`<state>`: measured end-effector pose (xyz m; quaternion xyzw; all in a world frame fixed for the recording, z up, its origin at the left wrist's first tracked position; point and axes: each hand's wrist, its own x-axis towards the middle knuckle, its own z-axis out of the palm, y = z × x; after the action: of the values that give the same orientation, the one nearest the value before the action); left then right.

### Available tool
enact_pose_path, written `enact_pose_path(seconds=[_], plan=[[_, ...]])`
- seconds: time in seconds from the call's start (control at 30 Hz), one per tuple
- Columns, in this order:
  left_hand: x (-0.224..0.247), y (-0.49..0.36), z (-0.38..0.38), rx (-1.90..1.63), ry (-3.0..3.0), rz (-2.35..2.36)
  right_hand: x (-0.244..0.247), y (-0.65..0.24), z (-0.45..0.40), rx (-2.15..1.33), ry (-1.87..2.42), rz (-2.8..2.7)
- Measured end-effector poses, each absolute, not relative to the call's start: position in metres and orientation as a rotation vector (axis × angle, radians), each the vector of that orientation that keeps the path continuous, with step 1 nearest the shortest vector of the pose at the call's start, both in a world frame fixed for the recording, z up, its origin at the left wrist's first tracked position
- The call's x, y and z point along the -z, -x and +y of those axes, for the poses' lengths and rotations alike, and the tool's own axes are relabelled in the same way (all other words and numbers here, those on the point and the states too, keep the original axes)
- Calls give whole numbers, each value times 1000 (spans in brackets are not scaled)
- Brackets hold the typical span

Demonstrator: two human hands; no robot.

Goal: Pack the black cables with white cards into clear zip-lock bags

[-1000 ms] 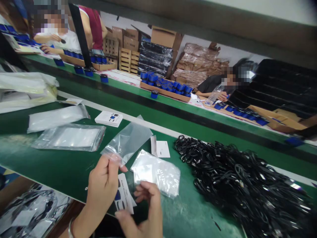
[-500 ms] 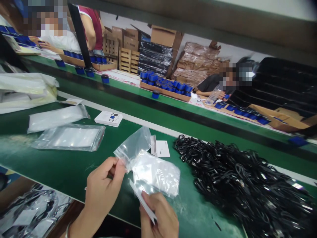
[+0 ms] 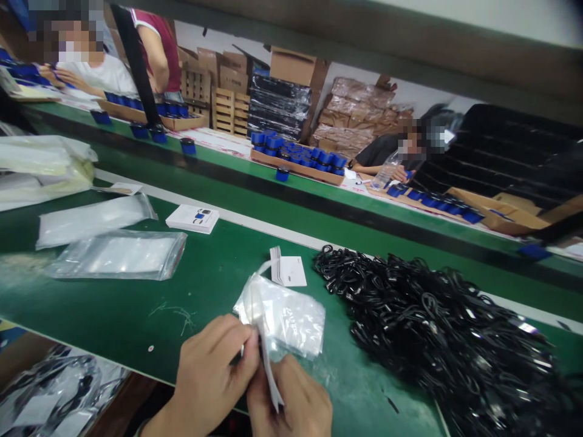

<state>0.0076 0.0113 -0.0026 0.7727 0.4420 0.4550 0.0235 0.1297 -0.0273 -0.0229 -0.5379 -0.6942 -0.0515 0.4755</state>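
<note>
My left hand (image 3: 216,370) is closed in a pinch on a small clear plastic bag (image 3: 253,298), which is seen nearly edge-on and points away from me. My right hand (image 3: 291,397) grips a folded white leaflet (image 3: 269,373), its upper end at the bag's near edge beside my left fingertips. Whether the leaflet's tip is inside the bag I cannot tell. Just beyond my hands lies a stack of clear plastic bags (image 3: 296,318) on the green table. Behind that stack, several white folded leaflets (image 3: 291,271) lie fanned.
A large heap of black cables (image 3: 410,321) covers the right side. Packed bags (image 3: 121,255) and a stack of printed cards (image 3: 194,218) lie at left. Beyond the white strip stands a tray of blue-and-black items (image 3: 296,161). Co-workers sit across the line.
My left hand has brought the bag down and right to the leaflet in my right hand. The bag has turned from broadside to nearly edge-on. The camera view has shifted slightly.
</note>
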Motion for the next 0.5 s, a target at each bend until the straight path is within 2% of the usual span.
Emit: enact_pose_path(seconds=[0.13, 0.3, 0.5], plan=[[12, -9, 8, -1276, -2499, 1231, 19, -143, -34, -153, 1475, -1782], [24, -5, 0, -1129, -2504, 1224, 20, -151, -42, -554, 1434, -1759], [21, -9, -14, -1117, -2412, 1157, 10, -156, -35, -642, 1528, -1390]])
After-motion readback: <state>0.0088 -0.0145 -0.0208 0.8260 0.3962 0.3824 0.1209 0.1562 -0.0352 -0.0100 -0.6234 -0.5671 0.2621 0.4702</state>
